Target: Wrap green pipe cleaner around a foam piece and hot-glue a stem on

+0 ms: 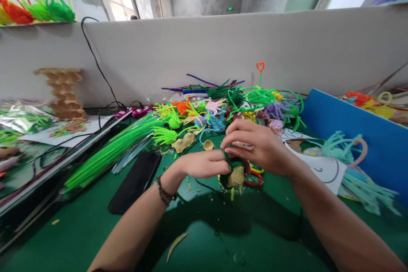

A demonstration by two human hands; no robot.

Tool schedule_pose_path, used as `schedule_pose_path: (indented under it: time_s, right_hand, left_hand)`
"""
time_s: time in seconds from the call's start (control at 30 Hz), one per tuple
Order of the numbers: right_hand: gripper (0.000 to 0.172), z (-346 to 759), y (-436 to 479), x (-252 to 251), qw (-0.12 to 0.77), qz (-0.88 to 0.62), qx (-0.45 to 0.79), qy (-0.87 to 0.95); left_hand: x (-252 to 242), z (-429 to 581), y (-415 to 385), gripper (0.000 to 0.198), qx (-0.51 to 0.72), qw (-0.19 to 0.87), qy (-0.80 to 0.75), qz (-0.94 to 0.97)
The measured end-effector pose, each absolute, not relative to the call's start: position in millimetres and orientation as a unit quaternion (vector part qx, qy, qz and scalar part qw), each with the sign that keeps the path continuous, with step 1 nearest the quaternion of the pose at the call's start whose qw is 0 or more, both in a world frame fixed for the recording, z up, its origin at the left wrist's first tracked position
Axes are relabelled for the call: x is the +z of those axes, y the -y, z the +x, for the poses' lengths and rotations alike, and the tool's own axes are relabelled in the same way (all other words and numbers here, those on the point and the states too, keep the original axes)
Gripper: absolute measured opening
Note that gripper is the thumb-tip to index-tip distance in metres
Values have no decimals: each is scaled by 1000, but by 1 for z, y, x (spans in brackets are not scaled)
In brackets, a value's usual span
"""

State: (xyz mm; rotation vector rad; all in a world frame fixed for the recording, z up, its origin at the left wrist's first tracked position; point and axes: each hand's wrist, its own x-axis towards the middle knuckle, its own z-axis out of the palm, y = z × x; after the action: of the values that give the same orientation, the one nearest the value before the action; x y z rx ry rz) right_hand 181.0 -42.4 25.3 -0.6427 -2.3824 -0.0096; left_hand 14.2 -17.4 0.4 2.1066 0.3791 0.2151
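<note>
Now I pinch a dark green pipe cleaner with both hands, left hand and right hand, above a tan lump mid-desk.

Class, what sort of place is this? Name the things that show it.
Probably a craft workbench in a workshop: a heap of coloured pipe cleaners, a bundle of green stems, finished pieces on the shelf, bare concrete ceiling.

A worker's 2 bare forearms are showing, with no sleeves reaching into view. The left hand is wearing 1 dark beaded bracelet at the wrist; the right hand is wearing nothing.
</note>
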Motion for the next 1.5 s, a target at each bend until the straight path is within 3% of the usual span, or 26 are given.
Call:
schedule_pose_path:
  time_s: [0.3,0.43,0.57,0.87,1.2,1.5]
  right_hand:
    - [11,187,34,23,364,-271,-12,891]
    - [19,193,31,24,413,-336,-71,843]
    - [16,201,29,26,412,-365,-45,833]
    - [15,217,21,30,419,-423,-53,802]
    - [20,241,9,30,474,-468,-94,740]
    - [13,241,7,32,562,-536,76,625]
  left_hand:
    - [0,10,10,36,113,540,-167,817]
    - [-5,7,3,39,170,658,-113,725]
    - [-11,-2,-7,44,196,757,-53,621]
    - [-1,-2,-4,56,187,776,-46,600]
    - [-8,-14,-12,44,190,777,-44,598]
    - [-9,-23,-14,35,156,774,-21,613]
